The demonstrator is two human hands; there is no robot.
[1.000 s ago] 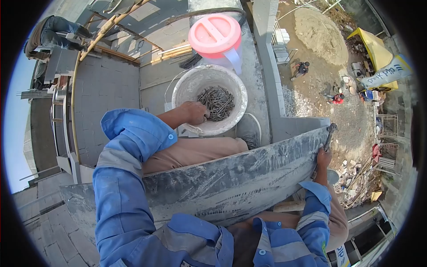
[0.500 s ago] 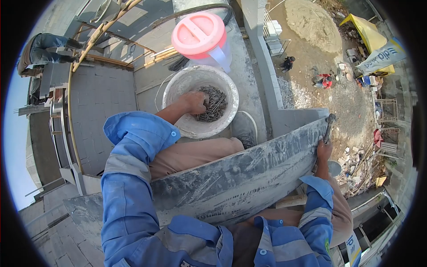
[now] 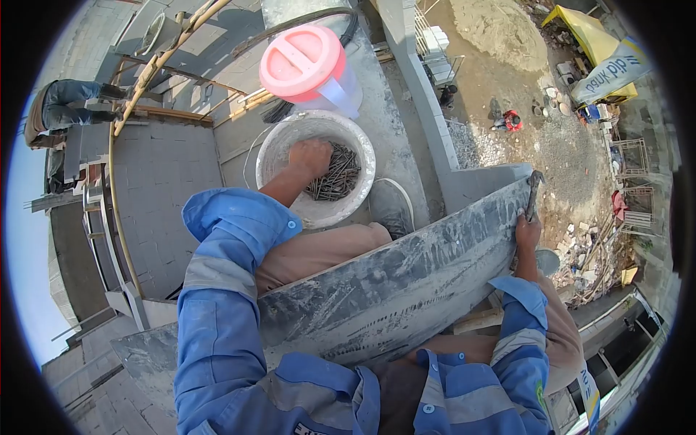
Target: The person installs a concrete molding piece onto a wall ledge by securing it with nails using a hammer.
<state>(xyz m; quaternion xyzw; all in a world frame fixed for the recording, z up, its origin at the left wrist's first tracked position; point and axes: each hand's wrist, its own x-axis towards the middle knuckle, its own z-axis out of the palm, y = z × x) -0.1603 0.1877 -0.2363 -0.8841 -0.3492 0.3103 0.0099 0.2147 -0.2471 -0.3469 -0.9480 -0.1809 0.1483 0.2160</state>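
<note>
My left hand (image 3: 310, 158) is inside a white, plaster-smeared bucket (image 3: 367, 163), its fingers curled beside a heap of nails (image 3: 341, 174). What those fingers hold, if anything, is hidden. At the upper right end of a long grey, stained board (image 3: 391, 290), my right hand (image 3: 528, 228) is closed round a hammer (image 3: 533, 196), whose head points up. The board lies slanting across my lap.
A clear jug with a pink lid (image 3: 303, 61) stands just beyond the bucket. Bamboo poles (image 3: 156, 61) and a person (image 3: 65, 109) are at the upper left. Past the low wall (image 3: 424, 94), the ground lies far below, with people and a yellow canopy (image 3: 580, 36).
The bucket, jug and board have shifted slightly in view. My left hand has moved a little up and away from the middle of the nail heap. My right hand keeps hold of the hammer.
</note>
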